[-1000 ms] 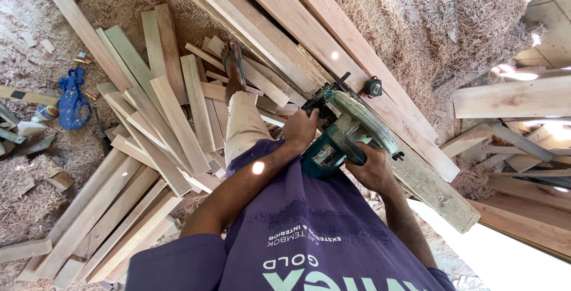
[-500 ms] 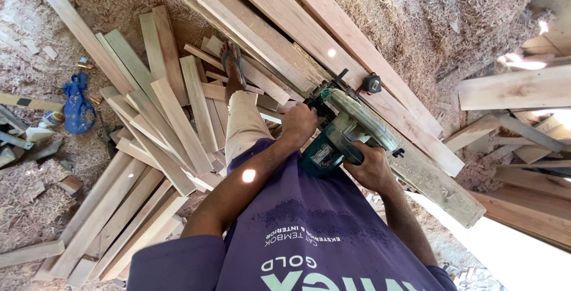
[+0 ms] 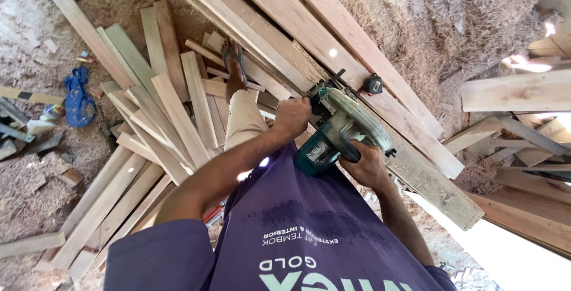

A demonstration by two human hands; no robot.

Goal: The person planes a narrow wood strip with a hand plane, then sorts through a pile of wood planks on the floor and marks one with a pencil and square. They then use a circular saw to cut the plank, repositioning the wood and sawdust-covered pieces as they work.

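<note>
Blue bag (image 3: pixel 78 102): on the sawdust at far left, well apart from the work.
Loose boards (image 3: pixel 160 118): scattered beside the person's leg.
Left hand (image 3: pixel 292 117): fingers wrapped tight on the saw's front grip.
Circular saw (image 3: pixel 340 129): teal, resting on the long plank (image 3: pixel 410 166).
Right hand (image 3: pixel 366 163): fingers closed around the rear handle.
Tape measure (image 3: pixel 373 84): on the plank, just beyond the saw.

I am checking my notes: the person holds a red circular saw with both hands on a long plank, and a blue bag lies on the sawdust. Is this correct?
Not quite: the circular saw is teal green, not red, as the head view shows. The rest holds: the left hand and right hand grip it on the long plank, and the blue bag lies on the sawdust.
</note>
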